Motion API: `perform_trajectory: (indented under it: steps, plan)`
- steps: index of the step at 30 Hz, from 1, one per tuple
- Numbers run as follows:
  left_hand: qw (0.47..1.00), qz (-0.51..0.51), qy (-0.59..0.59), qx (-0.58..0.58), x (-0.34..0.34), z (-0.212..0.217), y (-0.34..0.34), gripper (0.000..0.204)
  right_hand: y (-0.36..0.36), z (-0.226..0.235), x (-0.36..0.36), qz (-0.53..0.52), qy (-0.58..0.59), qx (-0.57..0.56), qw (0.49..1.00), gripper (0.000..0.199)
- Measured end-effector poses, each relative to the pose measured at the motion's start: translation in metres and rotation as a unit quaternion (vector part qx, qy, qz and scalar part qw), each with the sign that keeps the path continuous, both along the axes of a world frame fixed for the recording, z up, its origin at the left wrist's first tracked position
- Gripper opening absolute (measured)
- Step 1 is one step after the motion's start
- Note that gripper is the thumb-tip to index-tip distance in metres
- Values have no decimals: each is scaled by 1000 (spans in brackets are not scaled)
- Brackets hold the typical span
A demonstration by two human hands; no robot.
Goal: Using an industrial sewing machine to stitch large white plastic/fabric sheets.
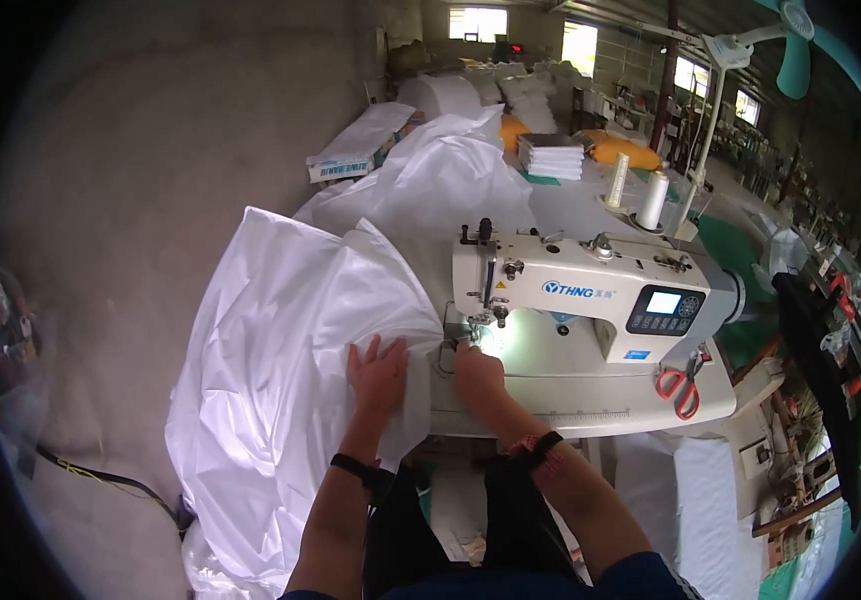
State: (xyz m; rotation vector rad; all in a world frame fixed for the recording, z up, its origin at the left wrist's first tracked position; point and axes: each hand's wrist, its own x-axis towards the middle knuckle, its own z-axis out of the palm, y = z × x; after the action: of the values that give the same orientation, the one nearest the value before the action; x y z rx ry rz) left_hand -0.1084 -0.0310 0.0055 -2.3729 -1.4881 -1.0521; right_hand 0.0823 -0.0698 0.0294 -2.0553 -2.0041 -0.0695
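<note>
A large white sheet of fabric [281,330] hangs in folds over the left end of the table, its edge reaching the sewing machine [561,280]. My left hand [378,380] lies flat on this fabric with the fingers apart. Close under the needle area [476,330], lit by a bright lamp, my right hand [479,378] has its fingers drawn together. Whatever those fingertips hold, if anything, is too small and hidden to make out.
Red-handled scissors [679,388] rest at the machine bed's right end. Two white thread cones [653,200] stand behind the machine. More white fabric [441,170] is heaped behind, near a folded white stack [551,157]. A fan [797,40] hangs at upper right.
</note>
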Motion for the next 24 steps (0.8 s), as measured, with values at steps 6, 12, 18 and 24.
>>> perform_trajectory:
  steps: [6,12,18,24]
  plan:
    - [984,-44,-165,-44,-22,-3,-22,30,0,0,8,-32,-7,-18,999,21]
    - [905,-297,-135,-273,-95,14,-170,44,-16,31,6,-47,3,188,981,36]
    - [882,254,-391,71,-324,-5,-260,47,-19,41,-65,-36,586,-84,805,80]
    - [707,473,-355,-388,-415,-174,-299,69,-30,-15,-160,216,379,78,897,64]
